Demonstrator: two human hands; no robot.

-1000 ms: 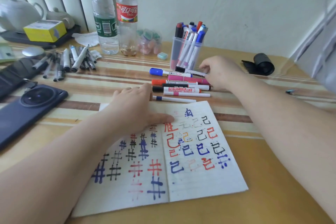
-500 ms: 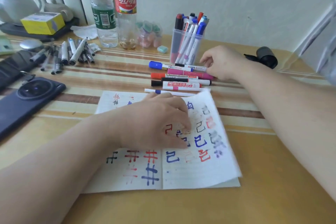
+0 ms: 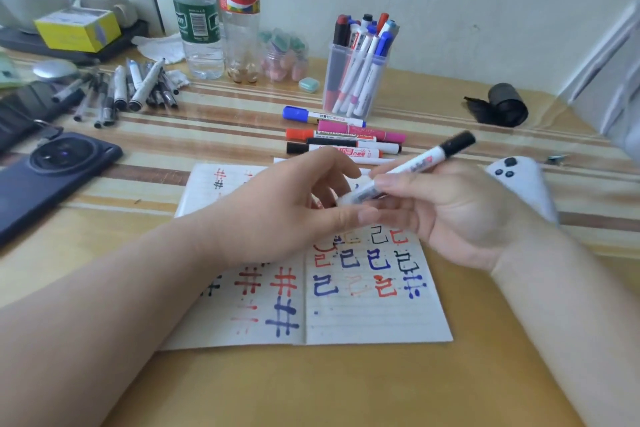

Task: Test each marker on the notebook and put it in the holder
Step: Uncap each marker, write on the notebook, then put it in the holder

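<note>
Right fingers (image 3: 391,182) grip a marker (image 3: 419,163) above the striped table (image 3: 225,128), pale wall (image 3: 467,10) behind.

Right hand (image 3: 460,215) grips black-capped marker (image 3: 417,166) over notebook (image 3: 374,315).

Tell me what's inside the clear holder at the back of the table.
The holder holds a bunch of markers with blue, red and black tops. Front ones cover those behind, so the count is unclear.

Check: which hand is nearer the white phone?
Right. The right hand, gripping a black-capped marker, is just left of the white phone; the left hand is farther left, over the notebook.
</note>
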